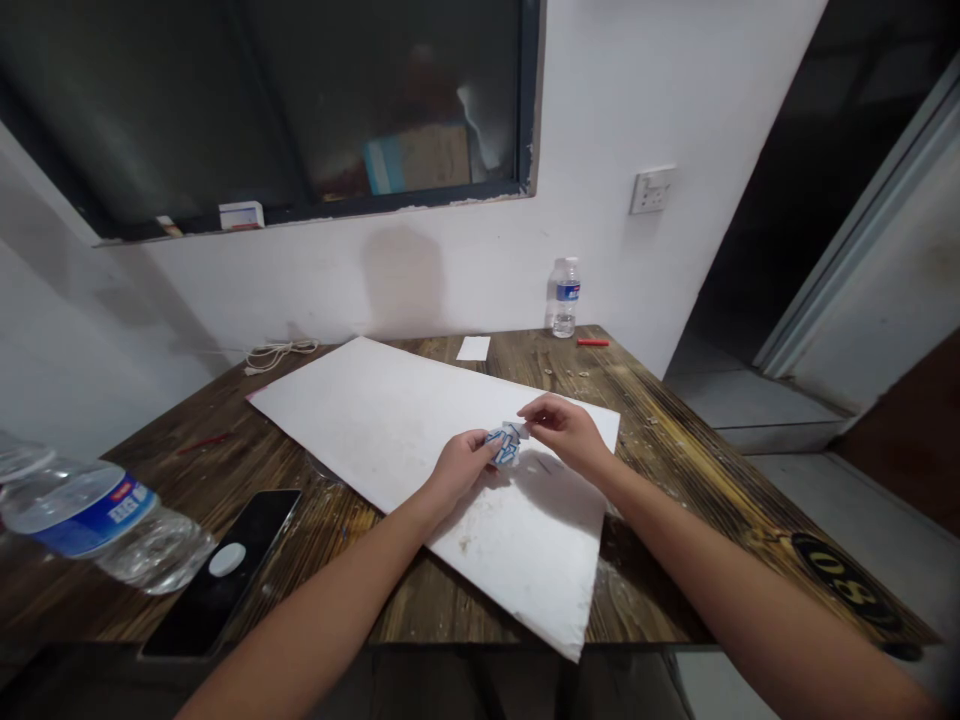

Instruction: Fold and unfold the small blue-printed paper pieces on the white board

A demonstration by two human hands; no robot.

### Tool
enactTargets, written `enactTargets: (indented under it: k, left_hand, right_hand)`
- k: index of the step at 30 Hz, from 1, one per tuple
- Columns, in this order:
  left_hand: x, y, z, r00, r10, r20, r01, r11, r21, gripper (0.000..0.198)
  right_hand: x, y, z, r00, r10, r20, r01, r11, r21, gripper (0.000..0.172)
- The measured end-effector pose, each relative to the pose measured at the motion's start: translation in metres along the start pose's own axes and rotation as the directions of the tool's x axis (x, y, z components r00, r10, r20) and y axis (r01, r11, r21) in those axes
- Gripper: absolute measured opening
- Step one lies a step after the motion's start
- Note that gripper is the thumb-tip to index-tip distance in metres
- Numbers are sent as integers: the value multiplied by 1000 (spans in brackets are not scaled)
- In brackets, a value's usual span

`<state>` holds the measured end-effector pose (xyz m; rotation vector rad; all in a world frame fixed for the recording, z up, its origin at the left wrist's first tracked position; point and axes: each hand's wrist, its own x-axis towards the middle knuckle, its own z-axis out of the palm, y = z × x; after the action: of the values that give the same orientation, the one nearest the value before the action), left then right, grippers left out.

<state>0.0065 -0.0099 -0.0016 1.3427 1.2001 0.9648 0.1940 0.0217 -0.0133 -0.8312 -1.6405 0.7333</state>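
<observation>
Folded blue-printed paper (504, 447) sits between my grips, long axis running about 9-to-3, pale tip toward 3 o'clock. Left grip (461, 465) curls shut around its near end; right grip (566, 430) pinches the tip. Below, white foam board (420, 430) stays open toward 12 o'clock, its edge close at 3 o'clock.
</observation>
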Motion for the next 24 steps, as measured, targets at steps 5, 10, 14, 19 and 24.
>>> enactTargets:
  k: [5,10,14,19,24]
  left_hand:
    - [0,0,0,1000,11,12,-12,1000,14,25]
    - [1,-2,-1,1000,15,10,-16,999,48,26]
    - [2,-5,-2,1000,7,14,-7,999,48,26]
    - [1,-6,-2,999,26,27,-28,998,50,29]
    - [2,-7,-2,999,27,47,-28,999,33,31]
  right_hand:
    - [1,-6,-2,996,-23,-86,29,997,77,7]
    - [1,-14,-3,987,-78,-142,101,982,159,4]
    - [0,-17,-3,984,-86,-153,116,973,199,3]
    - [-1,-13,1,992,-81,-98,100,973,207,4]
    - [-4,-8,6,997,-67,-21,69,991,111,6]
